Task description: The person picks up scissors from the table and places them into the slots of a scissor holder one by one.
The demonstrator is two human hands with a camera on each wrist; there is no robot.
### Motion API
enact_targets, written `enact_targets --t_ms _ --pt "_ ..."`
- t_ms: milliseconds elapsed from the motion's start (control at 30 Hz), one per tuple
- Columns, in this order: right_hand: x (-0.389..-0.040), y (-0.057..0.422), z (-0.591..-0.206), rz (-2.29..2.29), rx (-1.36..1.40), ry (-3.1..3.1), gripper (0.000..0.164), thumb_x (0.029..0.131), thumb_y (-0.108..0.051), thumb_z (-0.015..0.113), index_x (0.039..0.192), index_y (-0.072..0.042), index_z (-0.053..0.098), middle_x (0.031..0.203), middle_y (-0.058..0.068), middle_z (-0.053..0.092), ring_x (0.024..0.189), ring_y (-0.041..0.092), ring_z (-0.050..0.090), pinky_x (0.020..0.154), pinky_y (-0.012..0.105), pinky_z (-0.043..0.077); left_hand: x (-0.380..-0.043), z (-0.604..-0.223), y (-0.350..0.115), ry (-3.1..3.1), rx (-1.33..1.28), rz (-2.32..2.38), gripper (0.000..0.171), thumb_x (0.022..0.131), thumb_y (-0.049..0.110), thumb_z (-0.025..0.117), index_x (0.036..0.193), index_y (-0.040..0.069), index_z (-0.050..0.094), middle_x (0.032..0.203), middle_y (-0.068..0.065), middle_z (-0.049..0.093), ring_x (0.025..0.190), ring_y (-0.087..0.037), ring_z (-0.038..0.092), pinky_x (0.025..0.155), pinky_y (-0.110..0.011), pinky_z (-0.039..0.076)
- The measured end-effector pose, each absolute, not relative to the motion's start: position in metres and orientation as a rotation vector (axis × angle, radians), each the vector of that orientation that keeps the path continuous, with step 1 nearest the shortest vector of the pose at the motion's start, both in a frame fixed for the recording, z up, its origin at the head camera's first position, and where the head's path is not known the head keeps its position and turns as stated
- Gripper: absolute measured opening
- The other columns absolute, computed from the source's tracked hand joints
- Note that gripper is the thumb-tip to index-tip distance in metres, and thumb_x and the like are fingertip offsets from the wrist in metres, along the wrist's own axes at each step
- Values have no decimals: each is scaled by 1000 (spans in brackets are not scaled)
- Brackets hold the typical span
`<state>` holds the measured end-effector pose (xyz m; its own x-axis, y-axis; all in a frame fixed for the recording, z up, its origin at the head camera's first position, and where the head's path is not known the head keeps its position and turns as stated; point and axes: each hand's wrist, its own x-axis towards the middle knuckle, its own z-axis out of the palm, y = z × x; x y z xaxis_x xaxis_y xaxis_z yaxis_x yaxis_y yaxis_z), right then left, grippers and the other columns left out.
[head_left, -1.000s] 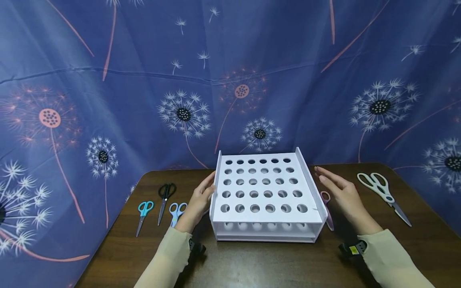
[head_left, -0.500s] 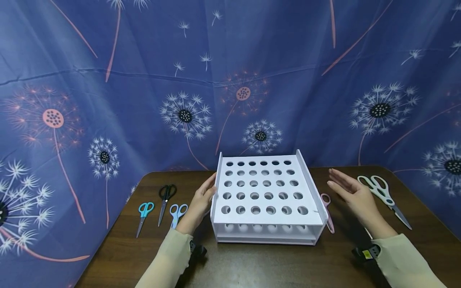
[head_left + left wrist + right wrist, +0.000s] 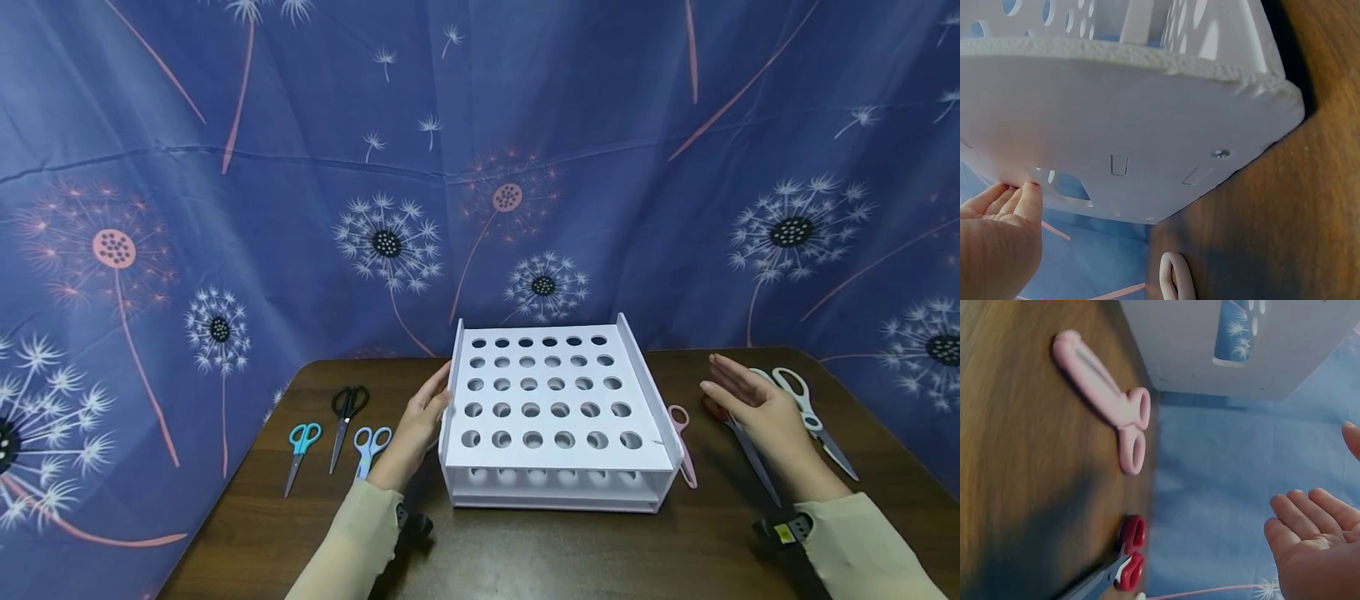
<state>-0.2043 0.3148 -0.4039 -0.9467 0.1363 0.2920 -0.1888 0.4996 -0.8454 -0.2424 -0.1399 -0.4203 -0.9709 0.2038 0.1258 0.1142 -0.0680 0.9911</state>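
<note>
A white rack (image 3: 542,396) with rows of round holes in its top stands mid-table. My left hand (image 3: 411,429) rests against its left side panel; in the left wrist view that hand (image 3: 1004,231) has its fingertips at the panel, right by a cut-out slot. My right hand (image 3: 765,421) is apart from the rack, off its right side, fingers extended and nothing in it. Red-handled scissors (image 3: 756,462) lie partly hidden below it; their red handles (image 3: 1130,550) show in the right wrist view. Pink scissors (image 3: 684,450) lie between rack and right hand.
Left of the rack lie teal-handled scissors (image 3: 302,450), black-handled scissors (image 3: 347,417) and light blue scissors (image 3: 367,446). Large white-handled scissors (image 3: 813,421) lie at the right, partly behind the right hand. A blue curtain (image 3: 480,125) with dandelion print hangs behind the brown table (image 3: 555,554).
My right hand has moved right, away from the rack's side, and the red-handled scissors beneath it have come into view. My left hand and the rack have stayed put.
</note>
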Motion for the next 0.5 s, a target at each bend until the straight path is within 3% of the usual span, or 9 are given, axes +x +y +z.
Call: enact_targets --t_ms 200,500 --pt "-209 320 -408 1317 55 -2469 64 93 -34 65 147 -8 42 147 7 46 105 -25 43 76 -2 39 -240 -419 -142 2075 345 2227 54 101 22 47 152 15 31 157 -10 31 134 -28 42 93 -23 47" --pt "-207 338 -411 1297 45 -2466 66 92 -31 67 147 -6 41 145 -5 48 102 -28 43 74 -3 39 -239 -419 -139 2021 353 2255 56 100 19 46 153 13 29 157 -13 30 130 -26 44 92 -24 48"
